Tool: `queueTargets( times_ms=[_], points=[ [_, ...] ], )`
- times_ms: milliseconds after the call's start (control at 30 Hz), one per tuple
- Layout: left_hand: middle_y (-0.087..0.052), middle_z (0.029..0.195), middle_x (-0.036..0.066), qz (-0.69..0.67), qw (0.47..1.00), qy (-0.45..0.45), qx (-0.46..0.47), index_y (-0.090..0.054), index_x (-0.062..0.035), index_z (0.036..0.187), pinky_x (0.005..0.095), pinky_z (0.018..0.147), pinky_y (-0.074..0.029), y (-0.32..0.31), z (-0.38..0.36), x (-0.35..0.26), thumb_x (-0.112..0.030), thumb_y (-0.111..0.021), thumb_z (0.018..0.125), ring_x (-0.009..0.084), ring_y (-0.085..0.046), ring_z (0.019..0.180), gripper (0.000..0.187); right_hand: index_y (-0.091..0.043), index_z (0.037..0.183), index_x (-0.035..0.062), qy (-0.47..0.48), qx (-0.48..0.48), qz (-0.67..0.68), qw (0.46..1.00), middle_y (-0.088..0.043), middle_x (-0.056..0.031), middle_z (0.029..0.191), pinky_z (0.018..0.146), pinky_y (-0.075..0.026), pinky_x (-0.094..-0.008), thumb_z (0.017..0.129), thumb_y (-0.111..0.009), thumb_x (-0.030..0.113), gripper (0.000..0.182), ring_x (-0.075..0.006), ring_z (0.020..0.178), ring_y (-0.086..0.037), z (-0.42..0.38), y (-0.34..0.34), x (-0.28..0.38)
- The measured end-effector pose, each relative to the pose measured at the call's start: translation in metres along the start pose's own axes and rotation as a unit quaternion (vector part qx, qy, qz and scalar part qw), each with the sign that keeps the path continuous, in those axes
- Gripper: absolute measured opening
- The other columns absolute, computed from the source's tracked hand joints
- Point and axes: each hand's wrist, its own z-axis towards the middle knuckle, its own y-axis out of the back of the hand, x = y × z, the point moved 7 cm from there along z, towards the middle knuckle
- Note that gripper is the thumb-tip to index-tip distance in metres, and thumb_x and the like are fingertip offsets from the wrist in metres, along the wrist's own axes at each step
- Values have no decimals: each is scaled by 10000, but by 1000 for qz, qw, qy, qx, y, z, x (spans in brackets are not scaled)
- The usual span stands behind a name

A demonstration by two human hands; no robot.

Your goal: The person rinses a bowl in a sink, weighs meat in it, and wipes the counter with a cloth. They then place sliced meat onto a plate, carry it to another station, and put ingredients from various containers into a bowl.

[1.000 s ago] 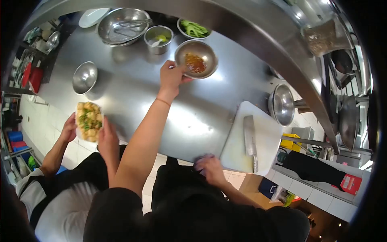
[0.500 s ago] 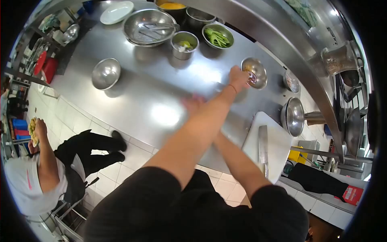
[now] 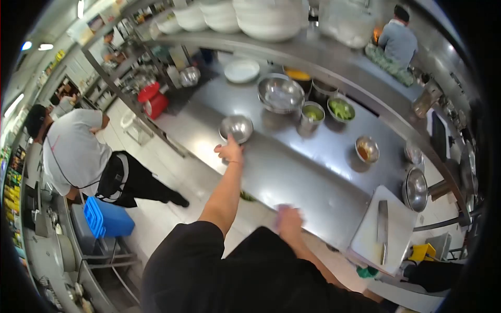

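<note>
My left hand (image 3: 229, 151) reaches to the near rim of a steel bowl (image 3: 237, 128) at the table's left. One finger extends over the rim and the thumb stands apart, so the hand looks open. By the near table edge is my right hand (image 3: 290, 221), smeared by motion and curled. A pinkish-purple thing (image 3: 283, 209) shows at its fingers, too blurred to name. Farther right stands a small steel bowl (image 3: 367, 149) with orange-brown contents.
At the back are a white plate (image 3: 241, 71), a colander (image 3: 281, 93) and a bowl of green vegetables (image 3: 342, 109). A cleaver (image 3: 383, 229) lies on the white cutting board (image 3: 365, 237). One co-worker (image 3: 78, 141) stands left, another (image 3: 399, 39) beyond the shelf.
My view has turned left. My left hand has left the small bowl at right and reached the left bowl. The purple pieces seen at the small bowl no longer show there. My arms have uncrossed.
</note>
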Motion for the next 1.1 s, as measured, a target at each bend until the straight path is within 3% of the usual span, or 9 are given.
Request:
queueTargets(
  times_ms=[100, 233, 400, 467, 567, 800, 900, 1000, 1100],
  points=[
    [-551, 1147, 243, 91, 932, -220, 272, -449, 21, 1156, 454, 546, -620, -45, 107, 4, -135, -714, 783, 379, -644, 875, 483, -642, 1056, 23, 139, -45, 468, 872, -618, -144, 1048, 877, -465, -316, 884, -547, 4, 198, -288, 997, -603, 60, -21, 80],
    [-605, 1049, 203, 169, 850, -159, 473, -487, 3, 1084, 480, 429, -593, -8, 50, -23, -46, -687, 740, 400, -672, 837, 401, -623, 1040, 17, 166, -340, 406, 832, -595, -181, 1099, 893, -465, -354, 873, -546, 10, 184, -316, 1025, -591, 108, 95, 135],
    [-617, 985, 208, 246, 803, -210, 501, -487, -17, 1016, 493, 566, -572, 21, 31, 19, -22, -640, 727, 408, -658, 828, 326, -649, 1025, 35, 135, -259, 86, 953, -614, -222, 1089, 884, -471, -480, 794, -593, 136, 259, -393, 1014, -597, 190, -34, 135],
    [-605, 963, 194, 282, 780, -336, 447, -487, -30, 986, 479, 616, -549, 25, 49, 15, -5, -611, 731, 399, -654, 766, 285, -682, 970, 31, 240, 297, 43, 923, -671, -223, 958, 838, -497, -484, 730, -634, 178, 286, -378, 950, -643, 193, -90, 166],
    [-580, 1093, 229, 194, 744, -471, 432, -516, -28, 933, 494, 764, -510, 51, 49, -62, -14, -611, 768, 458, -604, 908, 191, -720, 868, 37, 177, 367, -291, 866, -696, -206, 869, 725, -539, -475, 658, -664, 233, 293, -357, 826, -682, 189, -32, 194],
    [-483, 1314, 163, 249, 425, -761, 422, -498, -56, 990, 419, 1005, -457, 90, 166, -119, -83, -549, 840, 377, -423, 1290, 160, -606, 1220, 142, 68, -89, -157, 981, -606, -98, 1243, 903, -427, -542, 827, -565, 151, 395, -314, 1140, -568, 218, 37, 206],
    [-476, 1322, 181, 204, 476, -719, 464, -483, -36, 1027, 426, 1011, -451, 161, 242, -127, -95, -534, 853, 374, -427, 1282, 191, -604, 1088, 30, 42, -154, -178, 971, -582, -186, 1148, 886, -430, -488, 868, -563, 126, 243, -384, 1095, -533, 204, -23, 203],
    [-501, 1269, 231, 201, 738, -382, 519, -450, -26, 1108, 466, 983, -431, 225, 378, -61, -120, -433, 949, 413, -476, 1188, 186, -649, 874, 7, 46, -79, 17, 996, -616, -210, 753, 646, -471, -432, 861, -584, 118, 130, -377, 709, -611, 170, -119, 246],
    [-568, 1189, 293, 443, 787, -336, 267, -521, 67, 1179, 455, 956, -447, 352, 546, 100, -304, -654, 827, 415, -564, 1093, 529, -675, 895, 14, 70, 63, 86, 992, -649, -168, 729, 582, -475, -390, 836, -644, 173, 173, -297, 637, -637, 175, -206, 349]
  ],
)
